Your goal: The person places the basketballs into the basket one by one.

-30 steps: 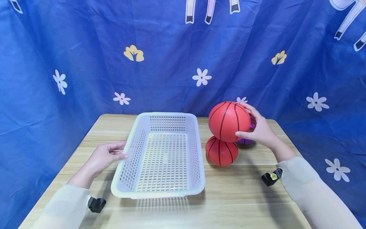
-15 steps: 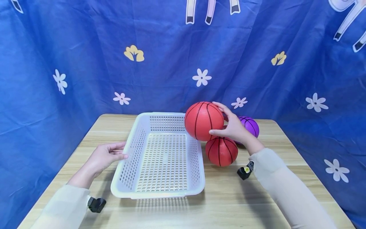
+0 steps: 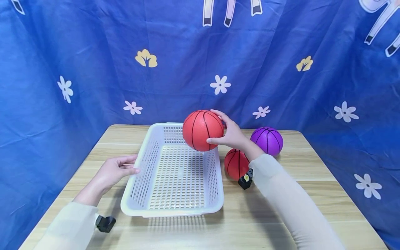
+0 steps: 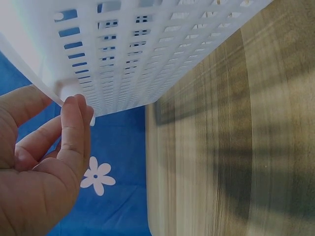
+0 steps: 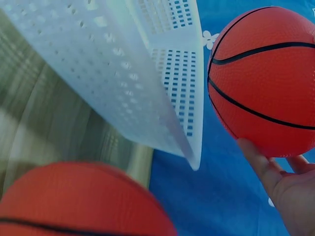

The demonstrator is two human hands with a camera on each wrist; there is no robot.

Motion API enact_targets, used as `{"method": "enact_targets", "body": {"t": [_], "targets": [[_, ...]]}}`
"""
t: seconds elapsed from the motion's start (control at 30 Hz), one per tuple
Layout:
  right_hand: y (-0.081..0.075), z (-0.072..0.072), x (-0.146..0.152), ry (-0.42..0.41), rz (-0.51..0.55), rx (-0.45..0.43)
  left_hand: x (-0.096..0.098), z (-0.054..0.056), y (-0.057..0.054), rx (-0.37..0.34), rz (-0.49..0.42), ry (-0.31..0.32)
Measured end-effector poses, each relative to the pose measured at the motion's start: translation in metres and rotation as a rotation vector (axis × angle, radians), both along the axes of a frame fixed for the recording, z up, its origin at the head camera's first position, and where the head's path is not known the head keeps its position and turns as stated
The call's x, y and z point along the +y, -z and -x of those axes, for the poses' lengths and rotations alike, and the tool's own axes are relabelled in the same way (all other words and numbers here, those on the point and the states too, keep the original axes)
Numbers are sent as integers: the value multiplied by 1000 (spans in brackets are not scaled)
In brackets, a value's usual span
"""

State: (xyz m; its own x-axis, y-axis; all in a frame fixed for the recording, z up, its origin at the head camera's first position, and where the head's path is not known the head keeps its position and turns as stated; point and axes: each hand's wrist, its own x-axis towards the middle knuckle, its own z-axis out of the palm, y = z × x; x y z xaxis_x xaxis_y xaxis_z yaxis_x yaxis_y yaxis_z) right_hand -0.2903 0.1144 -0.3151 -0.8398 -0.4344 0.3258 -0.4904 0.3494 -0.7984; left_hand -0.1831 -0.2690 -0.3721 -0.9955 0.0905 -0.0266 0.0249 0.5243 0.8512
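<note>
A red toy basketball [image 3: 200, 131] with black lines is held by my right hand [image 3: 229, 133], above the far right part of a white plastic basket [image 3: 147, 211]. In the right wrist view the thumb and fingers spread around the held ball [image 5: 266, 83], beside the basket's wall [image 5: 98, 59]. My left hand [image 3: 115, 171] pinches the basket's left rim; in the left wrist view the fingertips [image 4: 73, 123] and thumb meet at that edge. The basket's perforated floor shows bare in the head view.
A second red ball [image 3: 232, 165] sits on the wooden table [image 3: 250, 222] right of the basket, partly behind my right wrist. Further back and right lies a purple ball [image 3: 268, 140]. A blue patterned cloth [image 3: 181, 62] hangs behind the table.
My right hand has carried the red basketball leftward, from above the second red ball to over the basket. The purple ball has come into full view. The left hand stays put.
</note>
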Motion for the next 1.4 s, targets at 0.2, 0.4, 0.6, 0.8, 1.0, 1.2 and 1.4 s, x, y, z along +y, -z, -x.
{"method": "enact_targets", "body": {"t": [0.2, 0.4, 0.6, 0.8, 1.0, 1.2, 1.4], "targets": [[1, 9, -23, 3, -20, -22, -1, 1, 1, 4, 14, 2], [2, 16, -46, 7, -34, -29, -1, 0, 3, 3, 15, -2], [5, 19, -66, 3, -42, -64, 0, 1, 4, -4, 6, 0], [13, 21, -83, -4, -56, -88, 1, 1, 3, -4, -8, 1], [26, 21, -96, 3, -77, -114, 2, 1, 3, -3, -15, 4], [38, 21, -110, 36, -137, -144, 1, 0, 2, 7, -1, -3], [47, 23, -122, 61, -214, -110, 1, -1, 0, 3, -2, -4]]}}
